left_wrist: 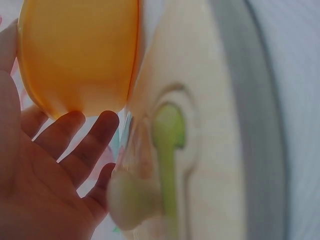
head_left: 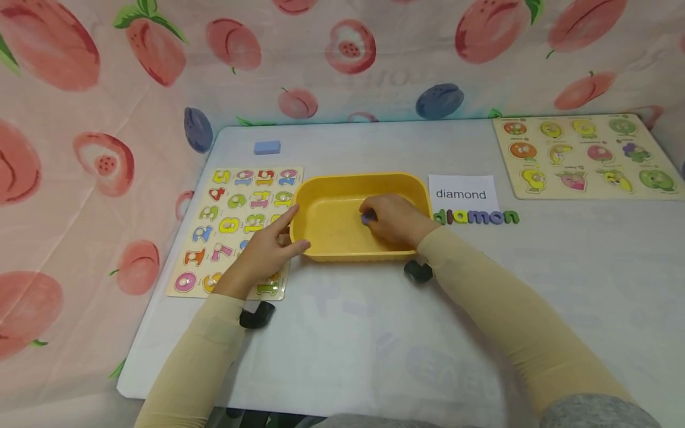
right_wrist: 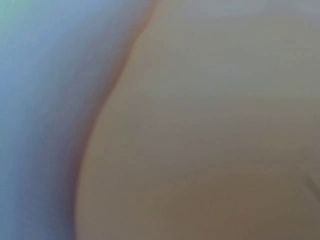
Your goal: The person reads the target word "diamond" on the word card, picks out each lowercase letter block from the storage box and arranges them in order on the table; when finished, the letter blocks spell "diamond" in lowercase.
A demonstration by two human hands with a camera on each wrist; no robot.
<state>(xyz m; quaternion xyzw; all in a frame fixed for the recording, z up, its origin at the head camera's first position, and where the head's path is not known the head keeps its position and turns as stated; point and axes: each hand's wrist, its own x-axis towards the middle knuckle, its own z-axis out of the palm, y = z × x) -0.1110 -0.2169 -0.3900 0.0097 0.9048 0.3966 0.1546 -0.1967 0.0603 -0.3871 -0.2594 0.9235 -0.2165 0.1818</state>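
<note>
A yellow tray (head_left: pixel 332 258) stands mid-table, and its interior shows only the right hand and the piece it holds. My right hand (head_left: pixel 396 221) reaches into the tray and pinches a small purple-blue piece (head_left: pixel 368 217), whose shape is mostly covered by the fingers. At the tray's left end, my left hand (head_left: pixel 267 252) touches the side with spread fingers (left_wrist: pixel 87 150); the left wrist view shows them against the orange-looking wall. Right of the tray, colored letters (head_left: pixel 476 217) spell "diamon" below a white card (head_left: pixel 462 189) printed "diamond". The right wrist view is blurred.
A number puzzle board (head_left: pixel 214 270) lies partly under my left hand. At the back right is a fruit puzzle board (head_left: pixel 583 157). A blue block (head_left: pixel 267 147) sits near the back left edge. Fruit-patterned cloth (head_left: pixel 299 59) hangs behind the white table (head_left: pixel 348 345).
</note>
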